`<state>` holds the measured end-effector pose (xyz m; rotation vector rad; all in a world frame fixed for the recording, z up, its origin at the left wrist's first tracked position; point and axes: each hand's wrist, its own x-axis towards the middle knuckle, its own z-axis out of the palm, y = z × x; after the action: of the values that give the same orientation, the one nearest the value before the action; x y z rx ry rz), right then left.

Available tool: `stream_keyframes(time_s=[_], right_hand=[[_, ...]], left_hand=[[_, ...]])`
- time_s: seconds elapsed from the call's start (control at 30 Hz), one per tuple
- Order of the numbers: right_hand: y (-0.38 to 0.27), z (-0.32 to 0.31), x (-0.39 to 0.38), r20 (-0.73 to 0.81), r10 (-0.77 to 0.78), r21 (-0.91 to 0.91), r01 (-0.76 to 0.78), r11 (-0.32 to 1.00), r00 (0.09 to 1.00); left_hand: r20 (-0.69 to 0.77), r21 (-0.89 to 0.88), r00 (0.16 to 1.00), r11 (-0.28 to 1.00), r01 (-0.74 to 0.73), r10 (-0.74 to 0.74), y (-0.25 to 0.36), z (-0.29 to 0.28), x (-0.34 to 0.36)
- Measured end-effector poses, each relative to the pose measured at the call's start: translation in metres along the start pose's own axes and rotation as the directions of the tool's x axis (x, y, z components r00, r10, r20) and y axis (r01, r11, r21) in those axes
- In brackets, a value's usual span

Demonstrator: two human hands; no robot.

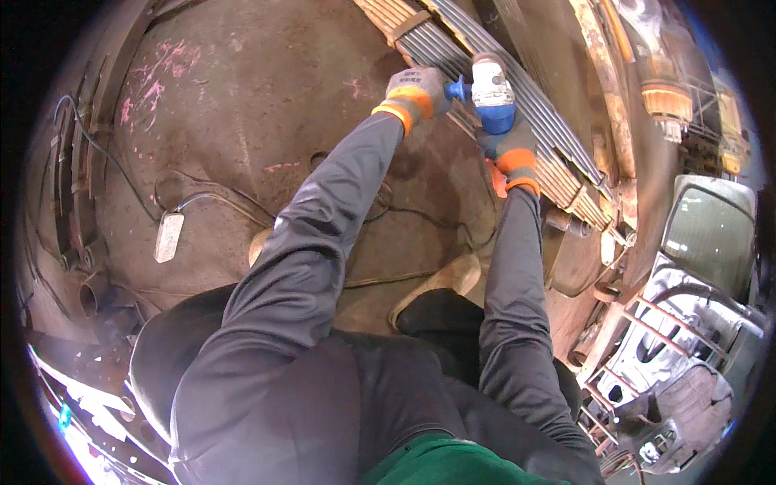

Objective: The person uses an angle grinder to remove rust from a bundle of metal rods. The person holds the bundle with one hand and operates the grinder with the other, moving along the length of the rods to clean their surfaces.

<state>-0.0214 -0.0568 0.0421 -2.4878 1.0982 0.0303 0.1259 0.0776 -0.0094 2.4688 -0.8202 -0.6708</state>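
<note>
Both my hands wear grey gloves with orange cuffs. An angle grinder [491,95], white and blue, is between them, above a long stack of steel leaf springs [566,149]. My left hand [419,89] is closed around its blue side handle [458,89]. Around the rear of its body, my right hand [512,144] is wrapped, fingers partly hidden. The stack slants from top middle to lower right, bound by metal clips [411,26]. The tool's far end overlaps the springs; whether it touches them I cannot tell.
A white power strip [168,236] and loose cables [420,213] lie on the stained floor left of and before me. Long metal bars [85,153] stand at the left edge. To the right are a rusty beam [606,73], a vehicle door with glass [710,234] and a metal rack [671,327].
</note>
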Motion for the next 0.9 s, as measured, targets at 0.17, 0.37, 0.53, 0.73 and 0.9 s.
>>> stream_keyframes(time_s=[0.17,0.37,0.53,0.73,0.9], right_hand=[[-0.005,-0.009,0.002,0.099,0.001,0.115,-0.012,0.993,0.995],[-0.023,0.01,0.032,0.233,-0.012,0.267,-0.052,0.962,0.972],[-0.045,-0.001,0.039,0.349,-0.001,0.362,-0.134,0.923,0.937],[-0.054,-0.013,0.055,0.358,-0.034,0.339,-0.096,0.936,0.933],[-0.035,-0.02,0.066,0.365,-0.054,0.293,-0.06,0.954,0.93]], left_hand=[[0.053,0.041,0.998,0.999,-0.017,0.015,-0.002,-0.031,-0.002],[-0.009,0.277,0.999,0.96,-0.04,0.045,-0.011,-0.071,0.012],[0.025,0.41,0.99,0.902,-0.134,0.136,-0.025,-0.11,0.027],[0.1,0.374,0.989,0.916,-0.141,0.111,-0.009,-0.123,0.042],[0.215,0.246,0.976,0.969,-0.026,-0.029,0.002,-0.117,0.049]])
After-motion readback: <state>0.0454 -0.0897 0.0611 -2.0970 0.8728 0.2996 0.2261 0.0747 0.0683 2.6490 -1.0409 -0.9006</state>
